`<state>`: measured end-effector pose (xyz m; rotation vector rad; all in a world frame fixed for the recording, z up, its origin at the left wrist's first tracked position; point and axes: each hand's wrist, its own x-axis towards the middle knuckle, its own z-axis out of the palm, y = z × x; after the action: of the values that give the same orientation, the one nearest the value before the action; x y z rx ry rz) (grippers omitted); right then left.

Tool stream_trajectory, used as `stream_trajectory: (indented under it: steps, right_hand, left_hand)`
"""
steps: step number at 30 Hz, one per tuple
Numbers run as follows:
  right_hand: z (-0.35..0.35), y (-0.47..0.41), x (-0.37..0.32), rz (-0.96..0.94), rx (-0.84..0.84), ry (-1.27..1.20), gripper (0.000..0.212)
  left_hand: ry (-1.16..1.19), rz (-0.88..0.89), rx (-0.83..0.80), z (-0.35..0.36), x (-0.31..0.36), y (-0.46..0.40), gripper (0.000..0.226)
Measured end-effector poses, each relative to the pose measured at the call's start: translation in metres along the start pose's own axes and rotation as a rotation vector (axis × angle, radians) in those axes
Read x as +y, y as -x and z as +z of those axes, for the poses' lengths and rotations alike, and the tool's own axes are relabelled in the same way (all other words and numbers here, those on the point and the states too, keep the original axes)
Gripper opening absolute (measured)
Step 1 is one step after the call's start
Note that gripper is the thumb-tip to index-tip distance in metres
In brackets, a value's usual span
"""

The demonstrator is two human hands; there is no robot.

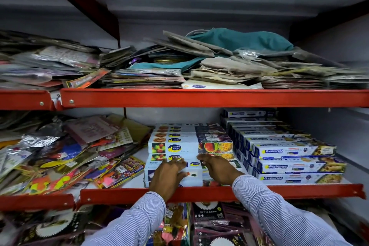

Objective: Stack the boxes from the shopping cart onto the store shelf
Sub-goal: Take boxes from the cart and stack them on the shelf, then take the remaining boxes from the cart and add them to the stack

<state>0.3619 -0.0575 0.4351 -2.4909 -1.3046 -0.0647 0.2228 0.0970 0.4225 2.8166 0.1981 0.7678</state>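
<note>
A stack of long white "Healthy wrapp" boxes (190,146) stands on the middle shelf (199,193), with fruit pictures on their fronts. My left hand (168,173) lies flat with spread fingers on the frontmost white box (194,174) at the shelf's front edge. My right hand (216,169) rests on the same box farther right, fingers reaching toward the stack behind. Neither hand wraps around the box. To the right, blue and white "Freshwrapp" boxes (295,166) are stacked in stepped rows. No shopping cart is in view.
Loose party packets (65,158) crowd the left of the middle shelf. The upper shelf (199,98) holds flat paper bags and a teal cloth bag (239,40). Foil balloon packets (207,213) hang below the shelf's red front lip.
</note>
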Motion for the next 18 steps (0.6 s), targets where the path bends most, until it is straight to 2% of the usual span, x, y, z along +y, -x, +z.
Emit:
stream_trajectory:
  steps: [3, 5, 7, 10, 15, 18]
  right_hand:
    - [0.001, 0.003, -0.006, 0.020, 0.013, -0.005, 0.053]
    - [0.005, 0.008, -0.008, 0.024, 0.082, 0.019, 0.061]
    - [0.010, 0.024, -0.018, 0.018, 0.209, 0.042, 0.062]
    - [0.024, 0.064, -0.038, 0.029, 0.309, 0.054, 0.056]
    - [0.079, 0.141, -0.050, 0.079, 0.293, 0.100, 0.064]
    - [0.124, 0.183, -0.049, 0.103, 0.234, 0.122, 0.065]
  left_hand:
    - [-0.136, -0.003, -0.045, -0.004, 0.005, 0.005, 0.038]
    - [-0.235, -0.001, -0.091, -0.001, 0.011, 0.010, 0.048]
    - [-0.289, 0.037, -0.042, -0.002, 0.013, 0.025, 0.062]
    - [-0.351, 0.101, 0.044, -0.002, 0.014, 0.060, 0.074]
    - [-0.302, 0.067, -0.004, 0.009, 0.013, 0.142, 0.078]
    - [-0.257, 0.024, -0.132, 0.034, 0.006, 0.200, 0.079]
